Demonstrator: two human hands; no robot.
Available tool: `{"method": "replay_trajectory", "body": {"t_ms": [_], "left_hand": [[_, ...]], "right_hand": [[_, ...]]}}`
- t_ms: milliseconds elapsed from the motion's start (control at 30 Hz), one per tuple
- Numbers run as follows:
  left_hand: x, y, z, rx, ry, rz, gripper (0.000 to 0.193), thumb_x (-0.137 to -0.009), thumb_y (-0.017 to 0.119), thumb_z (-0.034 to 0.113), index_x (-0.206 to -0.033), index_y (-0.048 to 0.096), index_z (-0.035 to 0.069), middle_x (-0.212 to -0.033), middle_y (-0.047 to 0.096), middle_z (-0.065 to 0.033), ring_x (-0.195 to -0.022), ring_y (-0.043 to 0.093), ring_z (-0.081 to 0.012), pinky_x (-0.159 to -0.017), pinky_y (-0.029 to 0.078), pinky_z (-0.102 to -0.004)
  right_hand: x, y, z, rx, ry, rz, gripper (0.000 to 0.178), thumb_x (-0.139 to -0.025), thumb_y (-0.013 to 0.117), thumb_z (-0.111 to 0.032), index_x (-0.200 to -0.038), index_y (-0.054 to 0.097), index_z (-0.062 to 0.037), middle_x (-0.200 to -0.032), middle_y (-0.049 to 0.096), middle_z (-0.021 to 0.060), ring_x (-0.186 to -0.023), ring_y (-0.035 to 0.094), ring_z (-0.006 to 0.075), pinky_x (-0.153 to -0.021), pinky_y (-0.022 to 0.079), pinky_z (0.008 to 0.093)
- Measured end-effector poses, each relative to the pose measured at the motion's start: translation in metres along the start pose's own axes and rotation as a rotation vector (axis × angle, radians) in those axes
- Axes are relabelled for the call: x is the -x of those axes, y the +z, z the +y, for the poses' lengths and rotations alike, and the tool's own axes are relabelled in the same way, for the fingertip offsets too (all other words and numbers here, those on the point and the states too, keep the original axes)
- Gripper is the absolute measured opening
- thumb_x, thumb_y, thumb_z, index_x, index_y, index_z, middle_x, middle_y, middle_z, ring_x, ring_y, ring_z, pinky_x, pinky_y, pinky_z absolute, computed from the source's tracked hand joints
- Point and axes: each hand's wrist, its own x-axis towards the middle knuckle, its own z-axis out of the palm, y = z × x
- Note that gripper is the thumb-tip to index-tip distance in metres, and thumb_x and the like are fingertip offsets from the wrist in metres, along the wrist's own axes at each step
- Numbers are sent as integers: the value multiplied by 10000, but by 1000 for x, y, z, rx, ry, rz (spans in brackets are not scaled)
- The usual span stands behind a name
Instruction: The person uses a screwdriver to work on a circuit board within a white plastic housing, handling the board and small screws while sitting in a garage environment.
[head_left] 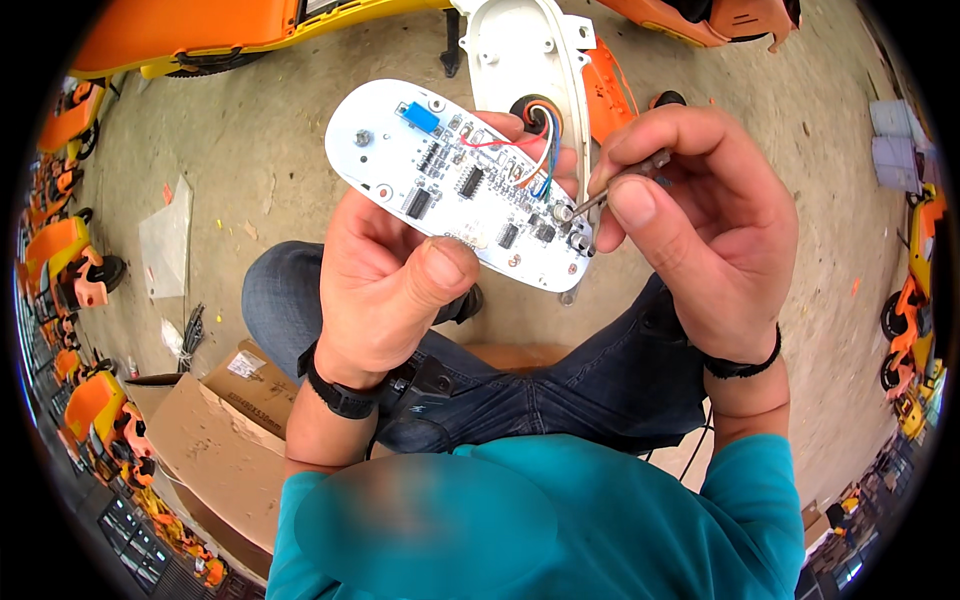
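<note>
A white, rounded circuit board [450, 205] rests tilted in my left hand [385, 285]. The thumb lies over its near edge, and the other fingers are underneath. A blue component [419, 117] sits toward the board's far left end. Red, white, orange and blue wires [548, 145] run from the board into a round hole in the white plastic housing [510, 60] beyond it. Pinched in my right hand [705, 205] is a thin dark metal tool [655, 160]. Its tip reaches the small round components at the board's right end; whether it touches them I cannot tell.
An open cardboard box [215, 430] stands at my left, near a clear plastic sheet [168, 245] on the concrete floor. An orange and yellow machine body [190, 35] lies at the far left. More orange vehicles [65, 250] line both sides. Pale bins [893, 145] stand far right.
</note>
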Motion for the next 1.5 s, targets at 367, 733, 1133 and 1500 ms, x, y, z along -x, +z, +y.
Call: {"method": "replay_trajectory", "body": {"t_ms": [367,733,1133,1500], "left_hand": [[0,2,4,44,-25,-11,814,-808,677,456,-1348,337,-50,-1246,524,-274,-1103,578,-391,-940,488,-494],[-1,2,2,53,-10,-8,794,-810,687,439,-1342,355,-49,-1235,536,-271,-1093,588,-373,-927,501,-483],[-2,1,4,50,-27,-39,780,-823,675,445,-1339,359,-48,-1228,542,-270,-1092,593,-370,-920,508,-482],[-1,3,2,54,-3,-21,775,-837,662,438,-1344,348,-57,-1234,535,-277,-1100,586,-377,-929,502,-489]], "right_hand": [[-1,-2,1,-59,-31,-7,165,-907,568,-40,-1047,524,34,-941,593,110,-732,584,121,-674,496,233],[0,-1,0,-30,-33,-34,167,-897,577,-30,-1041,529,39,-940,593,101,-739,572,114,-662,493,231],[0,0,-2,-113,24,9,178,-900,573,-30,-1055,520,39,-941,589,98,-706,593,122,-654,499,233],[0,1,-4,-63,40,-5,178,-904,573,-42,-1056,521,35,-940,581,90,-697,587,118,-646,491,230]]}}
